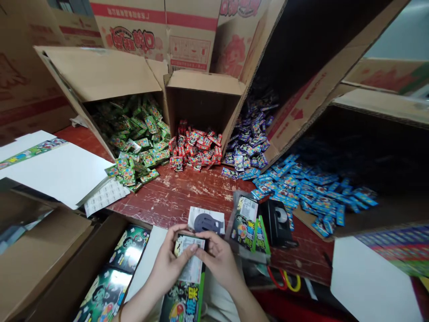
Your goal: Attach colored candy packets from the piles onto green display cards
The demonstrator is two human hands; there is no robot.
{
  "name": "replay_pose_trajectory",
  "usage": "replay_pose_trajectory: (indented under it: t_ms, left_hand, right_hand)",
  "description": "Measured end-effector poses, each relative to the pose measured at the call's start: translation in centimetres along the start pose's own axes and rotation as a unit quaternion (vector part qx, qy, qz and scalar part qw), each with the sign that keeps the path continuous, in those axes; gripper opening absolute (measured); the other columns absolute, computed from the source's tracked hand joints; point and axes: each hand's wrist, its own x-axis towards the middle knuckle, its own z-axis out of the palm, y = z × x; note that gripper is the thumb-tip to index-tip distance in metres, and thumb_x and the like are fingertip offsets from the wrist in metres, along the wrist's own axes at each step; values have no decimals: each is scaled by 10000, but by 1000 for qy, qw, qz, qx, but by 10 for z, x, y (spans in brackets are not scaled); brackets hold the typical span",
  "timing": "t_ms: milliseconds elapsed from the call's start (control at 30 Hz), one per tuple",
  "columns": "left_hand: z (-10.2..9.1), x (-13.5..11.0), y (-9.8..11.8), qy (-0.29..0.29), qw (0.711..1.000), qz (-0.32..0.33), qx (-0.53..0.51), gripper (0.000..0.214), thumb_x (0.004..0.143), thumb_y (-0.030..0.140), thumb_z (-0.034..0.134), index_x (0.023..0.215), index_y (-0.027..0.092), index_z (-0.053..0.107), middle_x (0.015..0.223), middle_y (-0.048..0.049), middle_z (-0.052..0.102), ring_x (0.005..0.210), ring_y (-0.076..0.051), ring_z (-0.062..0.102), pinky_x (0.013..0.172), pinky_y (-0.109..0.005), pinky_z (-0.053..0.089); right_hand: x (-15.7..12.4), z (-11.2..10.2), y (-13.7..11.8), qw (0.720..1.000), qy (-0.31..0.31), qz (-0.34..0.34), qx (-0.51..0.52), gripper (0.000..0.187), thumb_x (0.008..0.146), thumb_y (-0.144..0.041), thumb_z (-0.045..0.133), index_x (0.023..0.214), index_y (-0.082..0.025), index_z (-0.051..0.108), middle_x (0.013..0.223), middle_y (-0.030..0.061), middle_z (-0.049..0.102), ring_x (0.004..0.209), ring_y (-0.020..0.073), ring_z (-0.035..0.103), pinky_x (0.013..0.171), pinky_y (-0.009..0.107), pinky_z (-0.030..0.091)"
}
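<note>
A black and green candy box with colourful printing lies in front of me, at the lower middle of the head view. Its upper part carries a pale printed label. My left hand grips the box's left upper side, its thumb resting on the label. From the right, my right hand holds the same box, and its thumb also touches the label. The fingertips behind the top edge are partly hidden. Just beyond the hands, a dark grey flat disc-like piece lies over a white sheet.
Open cartons spill green packets, red packets, purple packets and blue packets onto the red table. Flat boxes in plastic and a black dispenser stand right. Printed boxes fill a carton at lower left.
</note>
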Motion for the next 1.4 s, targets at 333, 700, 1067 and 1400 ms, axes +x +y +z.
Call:
replay_pose_trajectory:
  t_ms: [333,700,1067,1400]
  left_hand:
    - [1,-5,9,0,999,-10,-41,433,807,364,631,1187,260,451,1195,-56,595,1131,-202,536,968,-293,399]
    - [-3,3,14,26,999,-27,9,244,815,433,591,751,198,590,667,23,585,623,-126,504,587,-213,388]
    - [-10,-14,-3,-8,997,-30,70,218,828,396,590,976,242,550,880,-11,623,817,-182,572,709,-252,443]
    - [-26,57,-46,-14,997,-71,-41,365,742,480,661,944,200,543,846,-27,651,721,-179,603,649,-280,471]
  right_hand:
    - [-5,-3,-5,999,-15,-26,26,411,695,-295,761,1063,-249,584,1019,58,667,920,204,635,794,311,499]
    - [-4,-1,-16,991,26,-122,-39,104,756,-299,708,838,-236,716,854,45,660,835,179,631,731,260,504]
    - [5,-7,-5,962,-7,-193,-192,103,836,-214,594,857,-219,695,909,59,677,883,186,629,798,308,497]
    - [120,-79,11,938,31,-22,-346,59,627,-117,694,684,-132,687,593,21,638,524,124,531,526,241,422]
